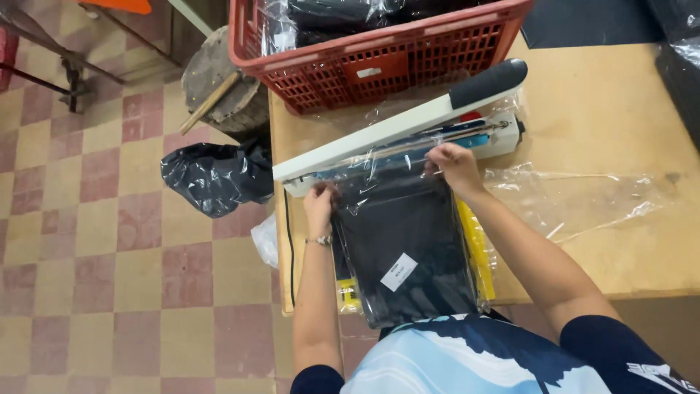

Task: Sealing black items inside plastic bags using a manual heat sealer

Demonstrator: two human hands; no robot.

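Observation:
A dark folded garment in a clear plastic bag point(401, 248) lies on the wooden table in front of me, with a white label near its lower part. My left hand point(319, 201) pinches the bag's upper left corner. At the upper right corner, my right hand point(453, 164) grips the bag's open edge. Both hands hold that edge against the base of a white heat sealer point(408, 120), whose long arm with a black handle is raised. A watch sits on my left wrist.
A red plastic crate point(379, 62) with bagged dark garments stands at the table's back. Loose clear plastic bags point(569, 193) lie to the right. A yellow strip point(477, 252) lies beside the garment. A black bag point(211, 175) and a round stump rest on the tiled floor at left.

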